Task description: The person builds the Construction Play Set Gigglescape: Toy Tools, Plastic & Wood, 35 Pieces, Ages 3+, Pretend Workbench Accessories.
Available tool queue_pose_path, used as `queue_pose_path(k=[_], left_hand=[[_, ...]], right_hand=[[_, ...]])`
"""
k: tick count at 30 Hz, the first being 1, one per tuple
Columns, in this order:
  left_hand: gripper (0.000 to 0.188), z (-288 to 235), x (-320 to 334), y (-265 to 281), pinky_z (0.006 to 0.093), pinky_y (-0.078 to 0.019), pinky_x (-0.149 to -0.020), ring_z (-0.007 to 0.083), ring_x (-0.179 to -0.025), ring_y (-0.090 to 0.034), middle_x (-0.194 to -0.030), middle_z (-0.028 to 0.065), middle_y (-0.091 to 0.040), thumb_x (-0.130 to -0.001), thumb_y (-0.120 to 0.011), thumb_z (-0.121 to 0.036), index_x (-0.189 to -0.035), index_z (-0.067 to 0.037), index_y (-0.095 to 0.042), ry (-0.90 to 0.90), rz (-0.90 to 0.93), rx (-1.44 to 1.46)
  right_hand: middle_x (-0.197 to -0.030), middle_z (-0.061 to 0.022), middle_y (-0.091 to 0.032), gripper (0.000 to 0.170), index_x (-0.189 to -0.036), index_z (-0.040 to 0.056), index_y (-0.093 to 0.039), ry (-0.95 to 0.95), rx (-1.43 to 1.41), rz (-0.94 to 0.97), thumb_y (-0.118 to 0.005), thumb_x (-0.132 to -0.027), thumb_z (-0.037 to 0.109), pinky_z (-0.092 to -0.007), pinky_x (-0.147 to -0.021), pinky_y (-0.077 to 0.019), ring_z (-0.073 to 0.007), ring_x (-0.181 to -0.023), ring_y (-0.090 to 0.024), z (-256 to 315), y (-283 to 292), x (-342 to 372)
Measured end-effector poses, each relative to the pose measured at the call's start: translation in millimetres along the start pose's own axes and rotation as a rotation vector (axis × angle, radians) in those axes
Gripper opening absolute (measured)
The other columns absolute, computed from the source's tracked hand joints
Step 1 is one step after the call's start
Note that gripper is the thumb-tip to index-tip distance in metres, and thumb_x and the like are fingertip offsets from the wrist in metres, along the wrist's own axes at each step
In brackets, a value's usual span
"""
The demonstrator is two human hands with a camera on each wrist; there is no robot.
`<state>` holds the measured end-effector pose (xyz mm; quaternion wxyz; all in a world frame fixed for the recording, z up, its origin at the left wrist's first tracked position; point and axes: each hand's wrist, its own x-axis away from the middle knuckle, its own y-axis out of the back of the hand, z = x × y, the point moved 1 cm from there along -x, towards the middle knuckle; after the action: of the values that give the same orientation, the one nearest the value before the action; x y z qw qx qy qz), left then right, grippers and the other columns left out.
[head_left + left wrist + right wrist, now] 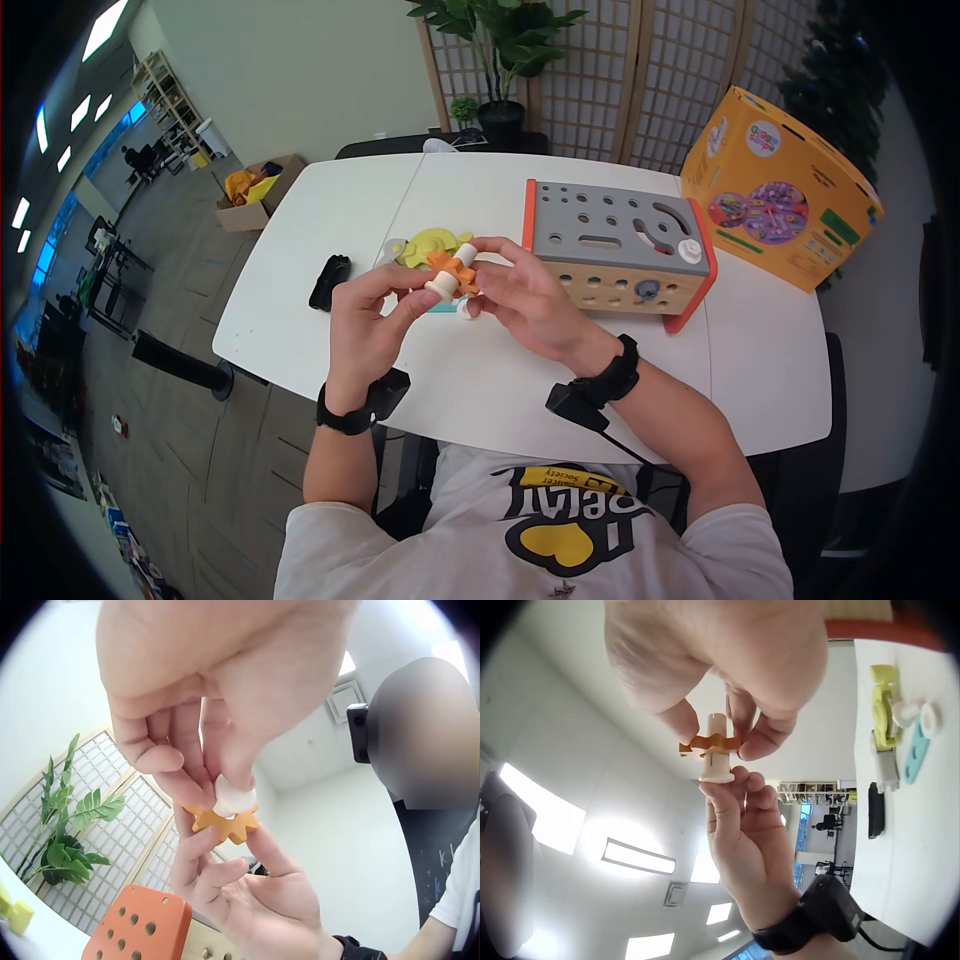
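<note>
To the left of the toy box [612,262], above the worktop [500,400], a person's two hands hold an orange gear [716,742] and a cream peg [718,766]. The left hand [372,315] pinches the peg's wide end between thumb and fingertips, nearly closed about it. The right hand [530,300] is closed likewise upon the gear, its thumb and fingers at the toothed edge. The peg's shaft shows on both sides of the gear; how tightly the two fit cannot be told. A black band with a small camera encircles each wrist.

The toy box has a grey, perforated top between red end panels; a white screw [690,250] sits at the top's near right corner, and a blue-grey knob [648,291] on the pale front face.

On the worktop, left of the toy box, lie a lime toy [430,243], a grey piece [885,765] at its end and, nearer the person, a teal strip [916,754] with white parts [906,713] beside it. A black object [330,282] lies farther left of the toy box. To its right stands a yellow carton [835,185]; behind it, a folding screen [590,85] and, behind and to its left, a potted plant [500,120].
</note>
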<state>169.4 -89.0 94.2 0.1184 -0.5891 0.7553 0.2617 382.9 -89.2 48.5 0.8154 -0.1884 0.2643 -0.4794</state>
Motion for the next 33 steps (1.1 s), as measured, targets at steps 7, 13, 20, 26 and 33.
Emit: queue_pose_path(k=[7, 13, 20, 26, 33], left_hand=[[0.015, -6.8, -2.7, -17.1, 0.0287, -0.0511, -0.068, 0.0158, -0.071, -0.064, -0.079, 0.0082, -0.073, -0.089, -0.080, -0.011, -0.098, -0.001, -0.077, -0.049, 0.052, -0.271], [0.036, -22.3, -0.7, -46.0, 0.0305, -0.0550, -0.073, 0.0211, -0.083, -0.069, -0.109, 0.0118, -0.071, -0.080, -0.082, 0.001, -0.114, -0.001, -0.072, -0.284, 0.046, -0.314], [0.026, 4.4, 6.4, -79.9, 0.0322, -0.0548, -0.070, 0.0232, -0.078, -0.068, -0.099, 0.0110, -0.072, -0.082, -0.082, -0.003, -0.105, -0.001, -0.067, -0.257, 0.342, -0.318], [0.027, 14.7, -3.6, -114.0, 0.0340, -0.0536, -0.069, 0.0241, -0.076, -0.067, -0.094, 0.0118, -0.070, -0.086, -0.080, -0.006, -0.109, 0.000, -0.067, -0.227, 0.404, -0.286], [0.027, 10.9, -11.0, -128.0, 0.0329, -0.0553, -0.069, 0.0232, -0.075, -0.068, -0.090, 0.0114, -0.069, -0.087, -0.080, -0.007, -0.110, 0.000, -0.067, -0.231, 0.425, -0.299]], right_hand=[[-0.125, -0.0097, -0.063, 0.042, -0.140, -0.0010, -0.051, -0.009, 0.027, 0.012, -0.062, -0.105, 0.020, -0.0328, -0.089, -0.0475, -0.0146, -0.103, -0.058, 9.6, 8.2, 15.4], [-0.114, -0.0067, -0.066, 0.034, -0.127, -0.0046, -0.063, -0.091, 0.314, -0.090, -0.060, -0.106, 0.022, -0.0280, -0.085, -0.0478, -0.0118, -0.092, -0.057, 20.9, 12.9, 48.6], [-0.115, -0.0070, -0.069, 0.035, -0.129, -0.0043, -0.064, -0.186, 0.477, -0.160, -0.064, -0.104, 0.019, -0.0283, -0.085, -0.0521, -0.0127, -0.103, -0.063, 29.8, 40.1, 95.1], [-0.101, -0.0131, -0.076, 0.037, -0.118, -0.0051, -0.069, 0.064, 1.285, -0.372, -0.080, -0.090, 0.016, -0.0296, -0.071, -0.0566, -0.0190, -0.086, -0.075, 49.1, 30.9, 113.3], [-0.085, -0.0161, -0.074, 0.026, -0.106, -0.0052, -0.070, 0.205, 1.485, -0.405, -0.079, -0.090, 0.013, -0.0315, -0.062, -0.0551, -0.0247, -0.071, -0.074, 48.7, 38.7, 120.0]])
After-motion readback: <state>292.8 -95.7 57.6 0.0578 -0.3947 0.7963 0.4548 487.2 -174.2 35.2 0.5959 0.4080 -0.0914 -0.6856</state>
